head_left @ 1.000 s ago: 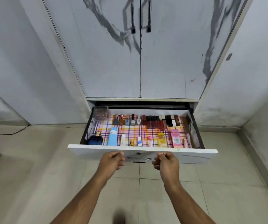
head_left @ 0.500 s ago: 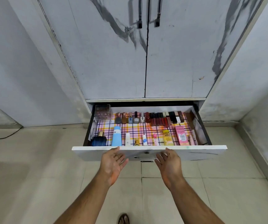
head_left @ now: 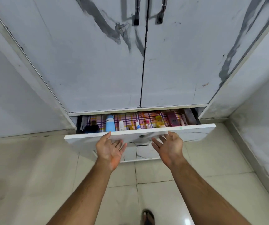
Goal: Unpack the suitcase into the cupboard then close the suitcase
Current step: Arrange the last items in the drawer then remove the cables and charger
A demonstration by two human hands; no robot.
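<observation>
Left hand (head_left: pixel 110 147) and right hand (head_left: pixel 168 146): fingers spread and straight, holding nothing, fingertips against the drawer front (head_left: pixel 88 138). Both forearms extend forward, palms facing each other. The drawer front is a flat white marbled panel below the cupboard doors (head_left: pixel 98 62), partly open. Behind it, small bottles (head_left: pixel 110 123) stand on a checked liner (head_left: pixel 130 118).

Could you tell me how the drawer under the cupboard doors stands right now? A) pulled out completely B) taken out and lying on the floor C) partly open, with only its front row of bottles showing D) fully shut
C: the drawer is still ajar, only a front strip with the blue bottle showing below the cupboard doors.
</observation>
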